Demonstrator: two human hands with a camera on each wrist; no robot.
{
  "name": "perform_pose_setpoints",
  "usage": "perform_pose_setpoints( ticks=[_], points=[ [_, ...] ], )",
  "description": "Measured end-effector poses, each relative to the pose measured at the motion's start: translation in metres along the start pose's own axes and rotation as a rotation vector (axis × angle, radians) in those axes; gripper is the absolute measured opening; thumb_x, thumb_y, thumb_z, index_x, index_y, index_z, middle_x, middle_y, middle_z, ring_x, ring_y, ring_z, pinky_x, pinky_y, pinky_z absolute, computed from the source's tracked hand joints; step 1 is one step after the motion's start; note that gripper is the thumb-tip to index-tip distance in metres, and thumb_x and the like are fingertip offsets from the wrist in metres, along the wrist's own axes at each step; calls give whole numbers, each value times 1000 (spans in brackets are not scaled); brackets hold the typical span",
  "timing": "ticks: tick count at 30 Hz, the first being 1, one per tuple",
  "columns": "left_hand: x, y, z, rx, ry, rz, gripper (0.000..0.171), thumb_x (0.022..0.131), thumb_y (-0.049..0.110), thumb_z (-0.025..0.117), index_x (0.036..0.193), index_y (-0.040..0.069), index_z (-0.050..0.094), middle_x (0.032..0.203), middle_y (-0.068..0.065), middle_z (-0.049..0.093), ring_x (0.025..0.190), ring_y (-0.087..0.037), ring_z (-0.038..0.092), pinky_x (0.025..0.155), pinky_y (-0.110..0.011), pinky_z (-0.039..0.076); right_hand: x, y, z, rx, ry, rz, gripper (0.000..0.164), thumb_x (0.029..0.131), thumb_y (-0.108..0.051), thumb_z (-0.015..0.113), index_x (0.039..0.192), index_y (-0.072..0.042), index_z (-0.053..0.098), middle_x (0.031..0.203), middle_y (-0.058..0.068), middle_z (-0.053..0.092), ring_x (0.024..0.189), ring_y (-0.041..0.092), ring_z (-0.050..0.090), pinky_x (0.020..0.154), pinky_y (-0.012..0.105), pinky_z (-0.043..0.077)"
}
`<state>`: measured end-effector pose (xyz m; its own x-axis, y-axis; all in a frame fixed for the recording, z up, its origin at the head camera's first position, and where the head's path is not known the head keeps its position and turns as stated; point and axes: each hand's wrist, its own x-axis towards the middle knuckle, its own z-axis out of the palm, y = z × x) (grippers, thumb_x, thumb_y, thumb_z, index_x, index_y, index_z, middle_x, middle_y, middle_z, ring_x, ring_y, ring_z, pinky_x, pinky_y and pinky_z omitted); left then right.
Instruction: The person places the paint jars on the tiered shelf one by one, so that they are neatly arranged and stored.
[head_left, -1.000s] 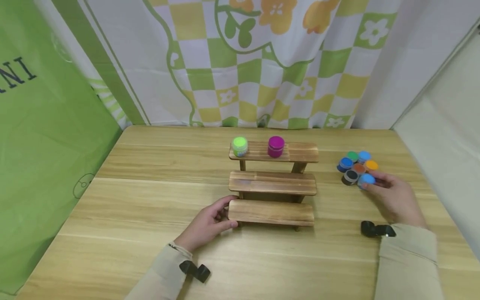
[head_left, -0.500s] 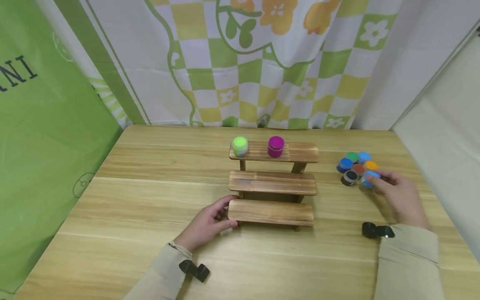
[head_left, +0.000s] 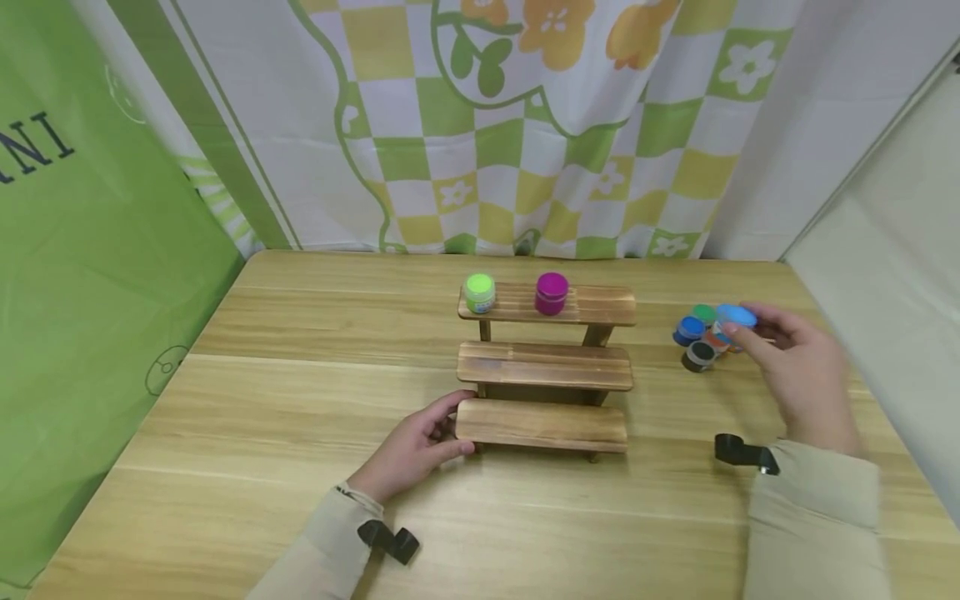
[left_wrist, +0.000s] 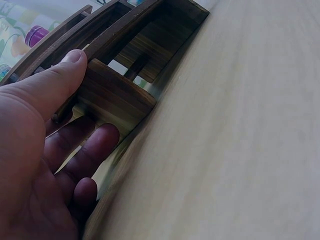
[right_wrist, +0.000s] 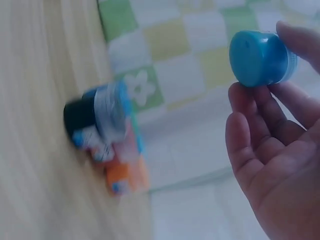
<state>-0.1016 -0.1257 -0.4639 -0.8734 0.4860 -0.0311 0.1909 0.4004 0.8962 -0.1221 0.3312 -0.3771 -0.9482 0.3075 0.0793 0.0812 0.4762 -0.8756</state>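
Note:
A three-step wooden display stand (head_left: 547, 367) stands on the table. My left hand (head_left: 408, 450) grips the left end of its lowest step; in the left wrist view the thumb (left_wrist: 60, 77) lies on the step's edge and the fingers bend in by the side panel. A lime green paint jar (head_left: 480, 293) and a magenta paint jar (head_left: 552, 294) sit on the top step. At right, my right hand (head_left: 810, 379) pinches a light blue paint jar (right_wrist: 260, 57) between thumb and fingers, lifted above the table.
Below the held jar cluster several paint jars: a black jar (head_left: 700, 357), a dark blue jar (head_left: 689, 330), a green jar (head_left: 704, 314) and an orange jar (right_wrist: 125, 176). Others there are partly hidden. A checked curtain (head_left: 502, 150) hangs behind the table.
My right hand has lifted the light blue jar from the front of the cluster, moving it up and away from me over the others. The left hand and stand have stayed put.

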Motion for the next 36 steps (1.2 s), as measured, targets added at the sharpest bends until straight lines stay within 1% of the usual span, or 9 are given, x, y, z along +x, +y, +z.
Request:
perform_pose_setpoints(
  ticks=[2, 7, 12, 15, 20, 22, 28, 32, 36],
  points=[
    [0, 0, 0, 0, 1, 3, 67, 92, 32, 74, 151, 28, 44, 116, 1, 65, 96, -16, 61, 80, -32, 52, -2, -10, 6, 52, 8, -29, 52, 92, -28, 75, 137, -8, 60, 103, -23, 62, 95, -5, 60, 74, 7, 46],
    [0, -1, 0, -2, 4, 9, 66, 92, 33, 74, 151, 28, 45, 115, 2, 65, 95, -16, 61, 80, -32, 52, -7, -28, 19, 105, 9, -109, 48, 91, -18, 76, 135, -6, 62, 105, -19, 65, 89, -2, 64, 72, 10, 50],
    [0, -2, 0, 0, 5, 12, 67, 91, 33, 75, 151, 28, 45, 116, 1, 65, 96, -15, 62, 81, -32, 52, -12, -39, 29, 91, 35, -177, 48, 89, -13, 78, 134, -5, 63, 111, -19, 64, 95, 1, 62, 76, 8, 49],
    [0, -2, -1, 4, 7, 11, 67, 91, 32, 74, 151, 28, 45, 116, 2, 65, 96, -15, 61, 81, -32, 52, -14, -43, 33, 55, 42, -211, 48, 89, -14, 78, 134, -3, 63, 114, -19, 62, 97, 1, 61, 77, 7, 48],
    [0, -2, -1, 9, 10, 10, 67, 91, 33, 74, 151, 28, 44, 116, 1, 65, 96, -16, 61, 81, -32, 51, -18, -51, 38, 4, 47, -237, 49, 88, -18, 79, 133, -5, 64, 110, -22, 62, 92, 0, 60, 75, 7, 48],
    [0, -2, -1, 10, 10, 10, 67, 91, 34, 74, 151, 28, 44, 116, 1, 64, 96, -16, 61, 80, -32, 52, -20, -54, 40, 8, 52, -245, 47, 88, -18, 80, 131, -5, 65, 107, -22, 63, 89, 1, 61, 73, 8, 48],
    [0, -2, -1, 5, 6, 5, 67, 91, 34, 74, 151, 28, 44, 116, 1, 64, 96, -16, 60, 79, -32, 52, -23, -60, 49, 46, 56, -311, 40, 87, -10, 79, 123, -1, 66, 107, -16, 64, 94, 6, 62, 74, 9, 50],
    [0, -1, -1, -4, 4, 1, 67, 92, 34, 74, 151, 28, 44, 117, 1, 64, 96, -16, 61, 80, -32, 52, -24, -62, 55, 51, 64, -361, 37, 87, -8, 79, 121, 1, 66, 106, -16, 65, 94, 5, 62, 76, 10, 49],
    [0, 1, -1, -3, 3, -2, 67, 91, 33, 74, 151, 27, 45, 118, 1, 64, 97, -15, 61, 80, -32, 52, -24, -63, 61, 60, 56, -384, 34, 90, -8, 76, 119, 3, 64, 105, -16, 65, 95, 4, 62, 77, 11, 49]
  ],
)
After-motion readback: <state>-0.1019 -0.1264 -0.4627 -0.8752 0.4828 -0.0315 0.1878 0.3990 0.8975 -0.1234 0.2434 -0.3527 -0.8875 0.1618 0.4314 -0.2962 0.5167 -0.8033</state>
